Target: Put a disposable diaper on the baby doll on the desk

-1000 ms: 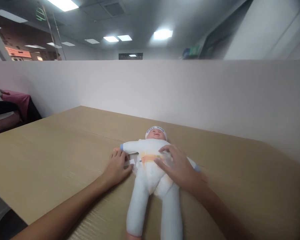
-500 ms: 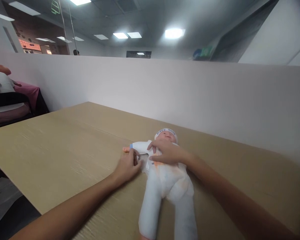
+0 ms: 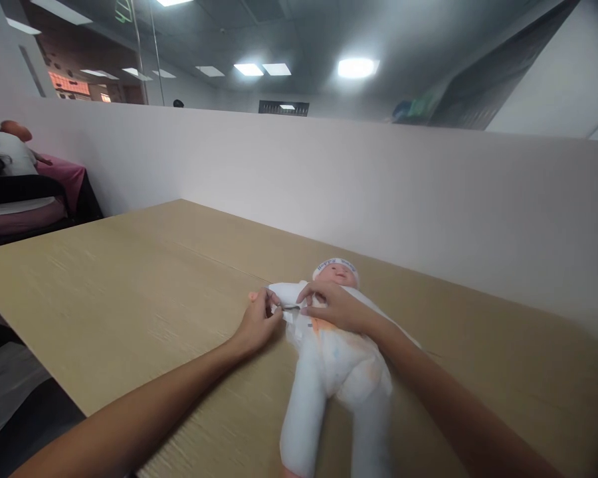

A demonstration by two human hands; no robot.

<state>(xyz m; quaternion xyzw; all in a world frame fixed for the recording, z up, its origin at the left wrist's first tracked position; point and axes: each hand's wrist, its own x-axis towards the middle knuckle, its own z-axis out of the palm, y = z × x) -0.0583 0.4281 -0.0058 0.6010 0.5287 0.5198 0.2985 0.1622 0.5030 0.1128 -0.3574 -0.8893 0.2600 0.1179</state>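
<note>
Right now, a doll (image 3: 303, 401) is lying on its back on the worktop (image 3: 144, 285), its body stretching beneath and between the two hands. Its head, wearing a white headband (image 3: 335, 264), is resting just beyond the right hand (image 3: 339, 308), and its legs are pointing back between the forearms. A white diaper (image 3: 339, 358) is covering its hips, just below the right hand, which is lying over the waist with its fingers bent and its thumb standing apart from them. The left hand (image 3: 258, 324) is bending its fingers beside the doll's outstretched arm, its tips meeting a white tab (image 3: 288, 317); whether they are gripping it, I cannot tell. Beyond both hands, a pale wall (image 3: 259, 169) is running behind the worktop.
</note>
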